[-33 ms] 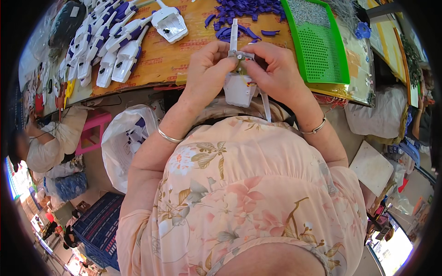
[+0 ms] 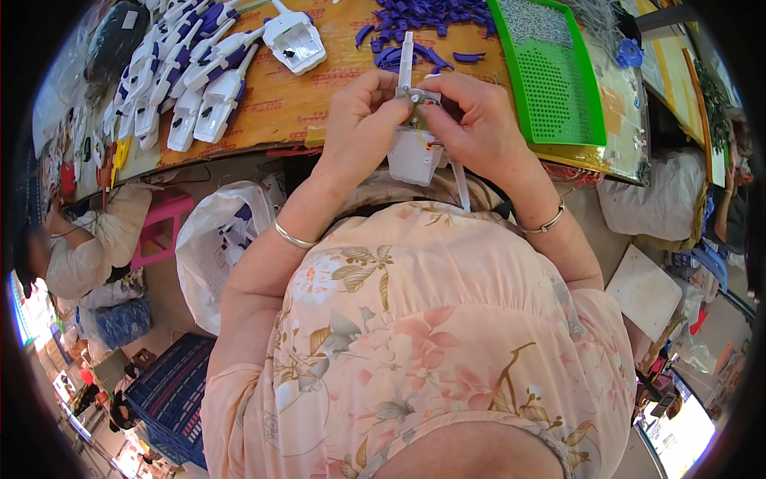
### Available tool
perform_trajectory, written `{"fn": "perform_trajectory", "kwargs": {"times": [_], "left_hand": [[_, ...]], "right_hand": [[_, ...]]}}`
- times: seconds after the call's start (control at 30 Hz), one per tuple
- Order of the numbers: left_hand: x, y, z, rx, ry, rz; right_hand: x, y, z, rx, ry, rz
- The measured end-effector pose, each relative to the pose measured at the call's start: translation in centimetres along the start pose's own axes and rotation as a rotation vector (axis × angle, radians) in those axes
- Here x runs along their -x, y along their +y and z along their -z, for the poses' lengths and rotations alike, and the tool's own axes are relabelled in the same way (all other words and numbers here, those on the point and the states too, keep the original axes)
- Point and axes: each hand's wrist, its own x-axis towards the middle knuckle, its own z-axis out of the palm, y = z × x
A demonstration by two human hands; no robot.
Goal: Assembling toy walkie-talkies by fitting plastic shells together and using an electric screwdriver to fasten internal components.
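Just past the table's front edge, both hands hold a white plastic housing (image 2: 412, 160) with a long narrow stem pointing away from me. A small circuit board (image 2: 417, 120) with thin red and yellow wires shows in its middle. My left hand (image 2: 361, 124) is closed on the housing's left side, its thumb pressing near the base of the stem. From the other side, my right hand (image 2: 481, 118) grips it with thumb and curled fingers by the board. A narrow white strip (image 2: 460, 185) hangs below my right hand; what it joins is hidden.
White and purple housings (image 2: 187, 76) are heaped at the table's left. Small purple plastic parts (image 2: 435, 16) lie at the back, beside a green tray (image 2: 600, 120) of tiny pieces. A white bag (image 2: 195, 263) stands left of me, near a pink stool (image 2: 165, 229) and another person (image 2: 84, 259).
The housing has shifted very slightly in my hands. Both grips look the same.
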Motion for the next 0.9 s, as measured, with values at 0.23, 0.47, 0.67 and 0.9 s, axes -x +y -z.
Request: {"fn": "perform_trajectory", "kwargs": {"times": [0.23,0.47,0.67,0.9], "left_hand": [[-0.3,-0.4,-0.6,-0.167,0.132,-0.234],[-0.2,0.0,-0.7,-0.179,0.157,-0.219],[-0.8,1.3,0.2,-0.380,0.099,-0.165],[-0.8,1.9,0.6,-0.476,0.071,-0.125]], "right_hand": [[-0.1,-0.1,-0.5,0.087,0.055,0.071],[0.2,-0.1,-0.7,0.053,0.061,0.065],[0.2,-0.1,-0.5,0.077,0.025,0.074],[0.4,0.4,-0.8,0.119,0.025,0.133]]}}
